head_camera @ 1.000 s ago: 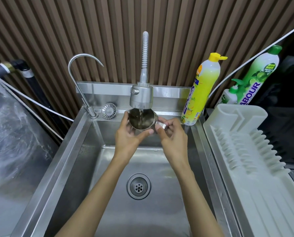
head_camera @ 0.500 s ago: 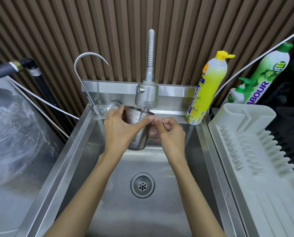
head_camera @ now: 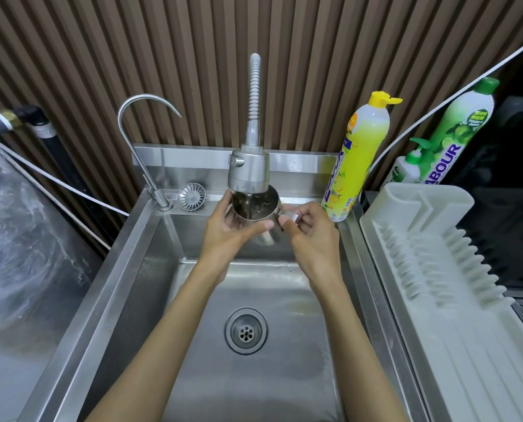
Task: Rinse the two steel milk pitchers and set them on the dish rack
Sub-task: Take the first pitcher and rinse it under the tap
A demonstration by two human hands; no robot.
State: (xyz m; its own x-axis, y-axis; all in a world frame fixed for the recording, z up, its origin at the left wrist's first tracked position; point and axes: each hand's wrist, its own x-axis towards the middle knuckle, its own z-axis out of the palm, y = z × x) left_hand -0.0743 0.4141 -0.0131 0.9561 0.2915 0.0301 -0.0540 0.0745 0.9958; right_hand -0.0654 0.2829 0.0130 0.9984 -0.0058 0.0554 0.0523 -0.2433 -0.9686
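Holding a steel milk pitcher point(head_camera: 254, 207) right under the spray head point(head_camera: 248, 172) of the spring-necked faucet, both hands are up at the back of the sink point(head_camera: 126, 284). The left hand point(head_camera: 228, 239) wraps around the pitcher's body, with the fingers curled behind its far-left side and the thumb laid across the near wall just below the rim. The right hand point(head_camera: 310, 239) pinches the pitcher's handle (a flat steel loop on the right side) between thumb and curled fingers. The pitcher tilts a little toward the camera so its mouth shows. A thin stream of water runs from the spray head into it, and the inside looks wet and glinting. It is held in the air, well above the sink floor and the round drain point(head_camera: 245, 330).

A white dish rack point(head_camera: 436, 254) sits just right of the sink, its rows of prongs pointing up. Behind the sink's right corner stands a yellow bottle point(head_camera: 362, 153) of dish soap. A green bottle point(head_camera: 464, 123) and a small pump bottle point(head_camera: 404, 170) stand farther right, behind the rack. At the back left, a slim gooseneck tap point(head_camera: 161, 202) and a round strainer disc point(head_camera: 191, 196) sit on the sink ledge.
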